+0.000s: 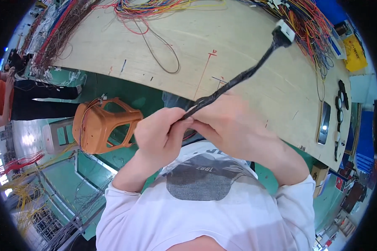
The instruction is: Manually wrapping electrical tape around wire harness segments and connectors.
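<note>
A slim black cable (239, 79) is being held at the centre of the frame, its tape-like wrap looking slightly glossy and ridged; it is being angled toward the upper right, where a blocky white connector (287, 30) with a black base is being carried on its end, over the table. The cable's lower end is being gripped by the left hand (157, 131), fingers curled together, thumb and forefinger clamped on it. The right hand (234, 125) is being kept just beside, motion-blurred, fingers bent; fingertips are being partly hidden, so cannot tell if they are clamped too. Behind, a flat, pale wooden table (247, 46) is being marked by thin red and blue lines. Thin multicoloured wires are being heaped on it: a loose looped pile (151, 7) at top centre, a dense tangle (307, 25) at upper right. A smooth dark phone (323, 121) and round black rolls (339, 102) are being seen at right. At left, a moulded orange plastic stool (90, 129) is being draped with thin wires.
</note>
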